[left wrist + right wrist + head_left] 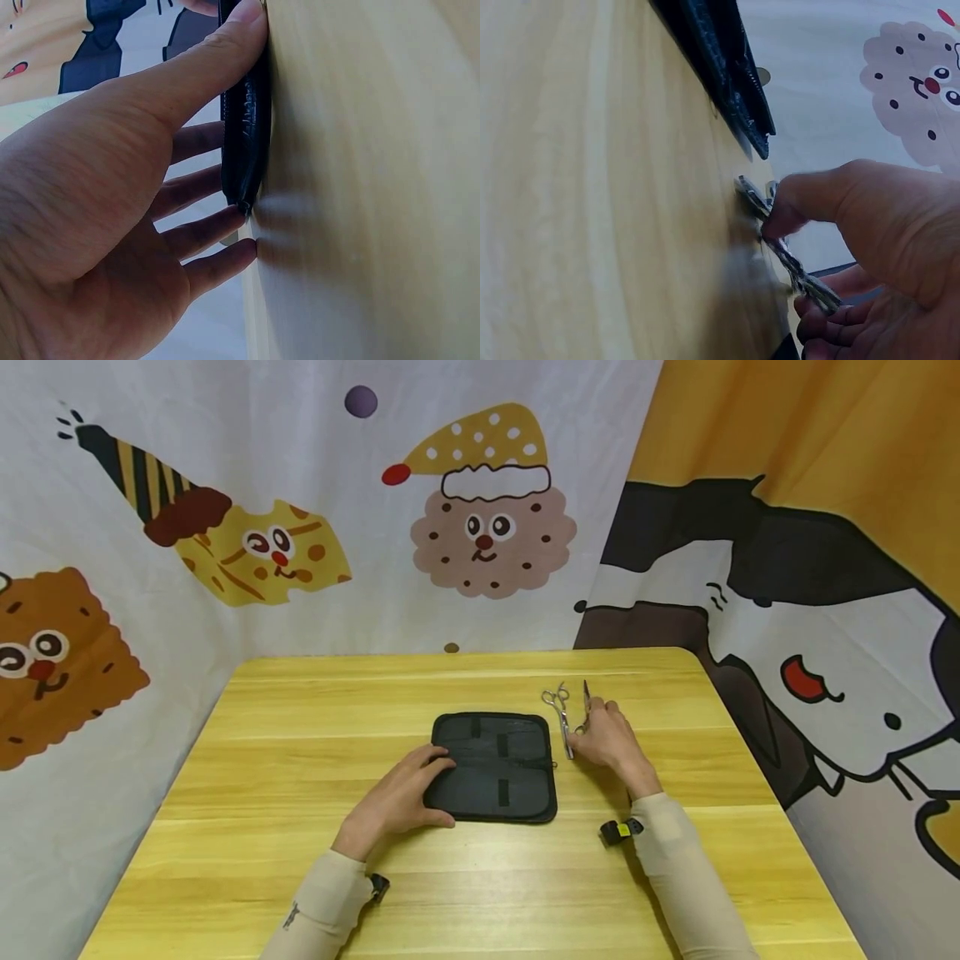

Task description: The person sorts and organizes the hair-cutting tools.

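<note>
A black zip case [491,777] lies spread flat on the table, with dark elastic loops inside. My left hand [401,785] holds it at its near left corner, thumb along the near edge and fingers at the left side. In the left wrist view the thumb presses the case's edge [246,135]. To the right of the case, silver scissors [564,722] lie with their finger rings pointing away. Just beside them my right hand [609,735] grips a second metal tool, apparently scissors [587,692], largely hidden by the fingers. Shiny metal [787,259] shows between thumb and fingers in the right wrist view.
The wooden table [300,710] ends at a cloth backdrop [315,618] with cartoon figures behind and at both sides. A small zip pull [554,765] sticks out from the case's right edge. Black cameras [618,832] are strapped at both wrists.
</note>
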